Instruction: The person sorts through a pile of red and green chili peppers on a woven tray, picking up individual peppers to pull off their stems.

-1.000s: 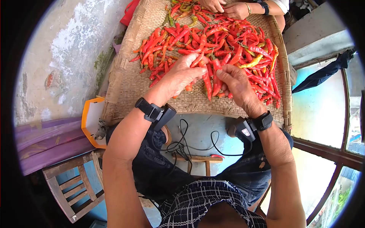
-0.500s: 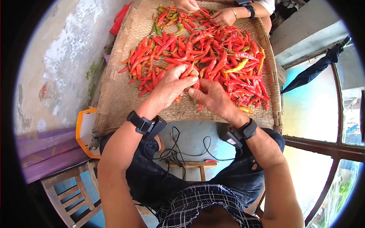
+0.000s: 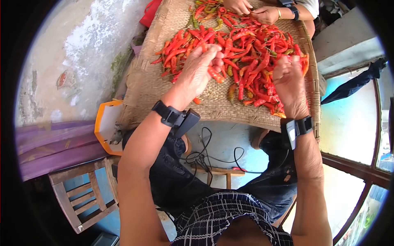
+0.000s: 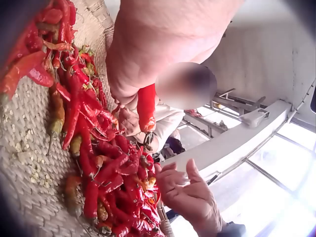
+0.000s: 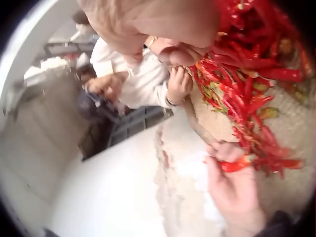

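"Where's the long, glossy red chili (image 3: 216, 75) sitting?"

"The left hand (image 3: 196, 73) is gripping it, fingers curled round, over the near half of the woven tan tray (image 3: 150, 96), beside the heap of red chilies (image 3: 256, 71)."

"How's it handling?"

"Probably light, slick, slightly pliant; pinching mid-body should be sparing the stalk."

"And the right hand (image 3: 290, 84)?"

"Hovering by the right edge, fingers loosely bent, seemingly holding nothing. Earlier, both hands were meeting; now they're staying well apart."
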Demonstrator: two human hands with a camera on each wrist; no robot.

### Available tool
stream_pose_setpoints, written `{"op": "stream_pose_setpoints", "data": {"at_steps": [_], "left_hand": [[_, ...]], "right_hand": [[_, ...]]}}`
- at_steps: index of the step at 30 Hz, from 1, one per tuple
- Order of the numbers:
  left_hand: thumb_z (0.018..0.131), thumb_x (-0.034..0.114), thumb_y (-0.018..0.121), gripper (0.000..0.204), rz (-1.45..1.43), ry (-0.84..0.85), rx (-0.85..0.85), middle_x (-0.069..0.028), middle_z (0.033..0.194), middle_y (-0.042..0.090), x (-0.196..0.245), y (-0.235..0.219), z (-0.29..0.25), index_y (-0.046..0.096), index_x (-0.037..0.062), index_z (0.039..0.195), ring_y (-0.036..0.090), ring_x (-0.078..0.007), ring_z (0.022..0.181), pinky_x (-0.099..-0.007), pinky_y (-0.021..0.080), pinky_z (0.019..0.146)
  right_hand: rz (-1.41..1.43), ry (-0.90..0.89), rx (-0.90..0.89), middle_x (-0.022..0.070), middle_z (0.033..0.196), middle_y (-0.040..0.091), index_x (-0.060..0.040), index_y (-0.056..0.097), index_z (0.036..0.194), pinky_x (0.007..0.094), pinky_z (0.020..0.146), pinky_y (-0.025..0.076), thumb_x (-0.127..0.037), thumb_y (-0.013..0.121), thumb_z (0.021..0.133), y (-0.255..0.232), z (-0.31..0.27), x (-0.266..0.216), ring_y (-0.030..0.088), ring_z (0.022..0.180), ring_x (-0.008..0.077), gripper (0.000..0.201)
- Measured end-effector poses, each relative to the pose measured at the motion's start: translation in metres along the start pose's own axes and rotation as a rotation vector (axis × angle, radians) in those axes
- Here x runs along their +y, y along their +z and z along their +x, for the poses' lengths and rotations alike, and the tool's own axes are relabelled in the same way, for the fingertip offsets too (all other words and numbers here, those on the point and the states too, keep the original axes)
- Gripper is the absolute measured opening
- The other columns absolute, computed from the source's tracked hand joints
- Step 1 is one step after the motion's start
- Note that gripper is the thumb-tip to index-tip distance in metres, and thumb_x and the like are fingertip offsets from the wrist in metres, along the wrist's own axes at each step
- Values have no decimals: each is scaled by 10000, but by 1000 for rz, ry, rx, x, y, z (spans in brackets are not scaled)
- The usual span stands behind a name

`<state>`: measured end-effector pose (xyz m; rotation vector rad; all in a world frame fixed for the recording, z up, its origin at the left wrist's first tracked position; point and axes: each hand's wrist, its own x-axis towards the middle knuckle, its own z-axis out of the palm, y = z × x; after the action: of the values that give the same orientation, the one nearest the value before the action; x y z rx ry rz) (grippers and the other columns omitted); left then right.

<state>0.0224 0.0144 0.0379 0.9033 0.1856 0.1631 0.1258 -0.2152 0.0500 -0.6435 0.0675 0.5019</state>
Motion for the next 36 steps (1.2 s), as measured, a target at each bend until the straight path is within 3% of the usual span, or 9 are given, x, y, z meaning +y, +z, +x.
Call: {"op": "stream_pose_setpoints", "data": {"at_steps": [4,9,13,17,20,25,29,34,36], "left_hand": [[921,182,559,189,-41,-48,-90,-61,908,604,-15,12,-6,558,36,1042,569,-139,806,-267,480,725],[918,223,566,291,386,-39,-170,-84,1008,598,-5,23,-19,537,17,1123,562,-153,910,-282,467,801],[884,174,576,320,1261,39,-279,-96,1049,597,31,-5,-11,529,48,1174,564,-170,930,-303,460,806],[791,3,513,364,1981,54,-435,-96,989,572,35,-42,-24,568,115,1134,570,-268,963,-354,471,784],[776,-9,516,336,2062,38,-387,-95,974,518,25,-42,-34,586,112,1081,559,-306,936,-398,465,784],[777,3,539,319,2197,91,-289,-121,979,482,13,-37,-33,587,115,1072,559,-324,932,-411,476,774],[829,44,519,175,2157,77,-202,-171,993,525,4,-37,-24,604,79,978,590,-374,875,-458,495,774],[751,51,586,271,2196,60,-198,-187,885,562,-1,-28,-12,594,71,1022,599,-357,794,-419,489,694],[745,70,603,210,1821,48,-245,-131,803,592,7,-22,-11,595,36,952,609,-265,747,-338,470,655]], "right_hand": [[-857,286,-220,7,752,583,-28,578,1010,200,532,430,-344,602,892,30,-44,55,517,604,66,338],[-1250,98,-512,-22,679,539,7,613,938,242,540,407,-350,554,922,31,-45,64,467,597,67,363],[-979,173,-194,-31,628,524,-28,613,874,221,501,375,-289,500,948,36,-37,32,436,540,53,293],[-531,-20,42,-29,658,519,-48,588,957,226,488,351,-279,482,953,15,-8,-8,419,538,67,254],[-74,-94,-51,8,686,528,-21,545,989,238,528,361,-264,502,946,-2,4,-30,432,579,105,250],[-51,91,-11,13,708,532,-47,559,947,229,519,368,-229,529,927,-1,-6,-16,443,590,99,186],[-579,98,-91,-29,716,490,-19,554,1145,205,520,353,-219,535,925,21,-25,3,409,596,65,298],[-1215,123,-403,-5,751,581,5,595,1004,222,559,429,-173,554,919,31,-36,11,525,673,60,202],[-1257,92,-434,-6,736,575,11,594,998,231,567,433,-165,558,915,25,-36,19,527,670,68,197]]}}
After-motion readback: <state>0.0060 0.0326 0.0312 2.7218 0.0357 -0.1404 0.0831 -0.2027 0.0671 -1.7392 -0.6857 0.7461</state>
